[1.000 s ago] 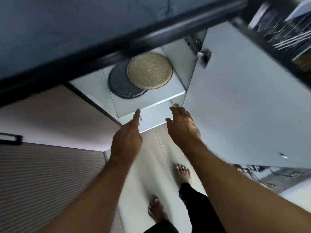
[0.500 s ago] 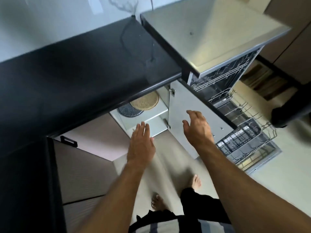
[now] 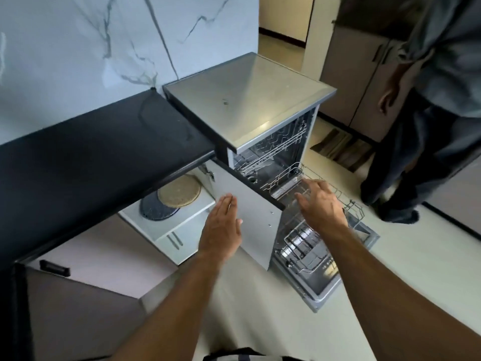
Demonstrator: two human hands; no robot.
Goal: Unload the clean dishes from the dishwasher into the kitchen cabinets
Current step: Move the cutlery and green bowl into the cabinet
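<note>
The dishwasher [image 3: 250, 100] stands open at centre right, its door down and its lower wire rack [image 3: 307, 246] pulled out over it; I see no dishes in the racks. Left of it an under-counter cabinet is open, its white door [image 3: 250, 220] swung out towards me. On the cabinet shelf [image 3: 182, 222] lie a tan round plate [image 3: 179, 191] overlapping a dark speckled plate [image 3: 151, 210]. My left hand [image 3: 221, 230] hovers flat and open in front of the cabinet door. My right hand [image 3: 322, 204] is spread open above the pulled-out rack. Both hold nothing.
A black countertop [image 3: 91, 152] runs above the cabinet, with a marble wall behind. Another person [image 3: 426, 113] stands at the right near tall brown cupboards. A striped mat [image 3: 341, 149] lies on the pale floor behind the dishwasher door.
I have risen from crouching at the cabinet shelf, so the view now takes in the counter and dishwasher. Both hands have drawn back from the shelf; my right hand has moved over the rack.
</note>
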